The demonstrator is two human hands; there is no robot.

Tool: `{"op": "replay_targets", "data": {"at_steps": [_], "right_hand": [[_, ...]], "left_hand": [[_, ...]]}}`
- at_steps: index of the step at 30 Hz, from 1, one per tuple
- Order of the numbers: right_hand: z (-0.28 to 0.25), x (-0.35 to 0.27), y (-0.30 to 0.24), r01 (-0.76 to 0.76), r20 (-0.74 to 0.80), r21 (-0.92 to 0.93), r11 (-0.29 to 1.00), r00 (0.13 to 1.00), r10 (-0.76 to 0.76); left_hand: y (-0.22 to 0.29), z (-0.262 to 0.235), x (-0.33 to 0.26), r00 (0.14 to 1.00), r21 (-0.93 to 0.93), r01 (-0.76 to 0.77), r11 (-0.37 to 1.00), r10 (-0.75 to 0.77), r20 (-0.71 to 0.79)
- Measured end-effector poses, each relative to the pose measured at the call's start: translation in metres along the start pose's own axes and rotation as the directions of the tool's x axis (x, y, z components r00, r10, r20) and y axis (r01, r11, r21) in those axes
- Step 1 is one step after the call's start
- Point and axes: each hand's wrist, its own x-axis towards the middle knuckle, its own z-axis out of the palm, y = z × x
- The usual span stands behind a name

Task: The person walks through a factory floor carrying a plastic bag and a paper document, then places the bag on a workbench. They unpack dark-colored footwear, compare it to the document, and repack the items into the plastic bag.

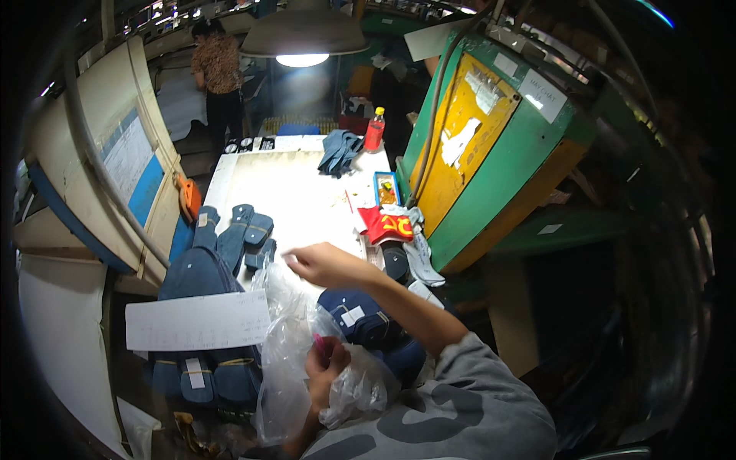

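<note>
A clear plastic bag [284,337] spreads crumpled in front of me, its upper end near the denim bundles. My left hand [328,360] is closed low against the bag, with a small bright pink piece [319,340] showing between its fingers. My right arm reaches across from the right, and my right hand [318,264] hovers over the bag's upper part with fingers curled together. Whether those fingertips pinch anything is too small to tell. Beside the bag lie tied stacks of dark blue cut fabric pieces [201,270]; another blue bundle [356,313] sits under my right forearm.
A long white sheet of paper [198,320] covers part of the left stacks. Farther up the white table [287,180] are a grey-blue cloth [340,152], a red bottle [374,130] and a small blue-edged box [386,189]. A green-and-yellow cabinet [479,146] borders the right. A person [218,69] stands far left.
</note>
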Motion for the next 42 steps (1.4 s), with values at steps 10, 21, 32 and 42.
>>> {"op": "replay_targets", "data": {"at_steps": [10,21,32,42], "right_hand": [[0.037,-0.21,-0.058,-0.214,-0.443,0.051,0.976,0.871,0.214],[0.065,-0.225,-0.06,-0.026,-0.464,0.763,0.646,0.673,0.576],[0.074,-0.215,-0.032,0.147,-0.07,0.981,-0.128,0.879,0.471],[0.066,-0.206,-0.047,0.013,0.006,1.0,-0.028,0.818,0.576]], "left_hand": [[0.024,0.03,0.004,0.988,0.006,-0.06,0.998,0.059,0.141],[0.028,0.033,-0.012,0.975,0.175,-0.159,0.972,0.126,0.183],[0.013,0.017,-0.008,0.984,-0.184,0.084,0.979,-0.052,0.172],[0.001,0.015,-0.002,0.977,-0.228,0.148,0.962,-0.108,0.182]]}}
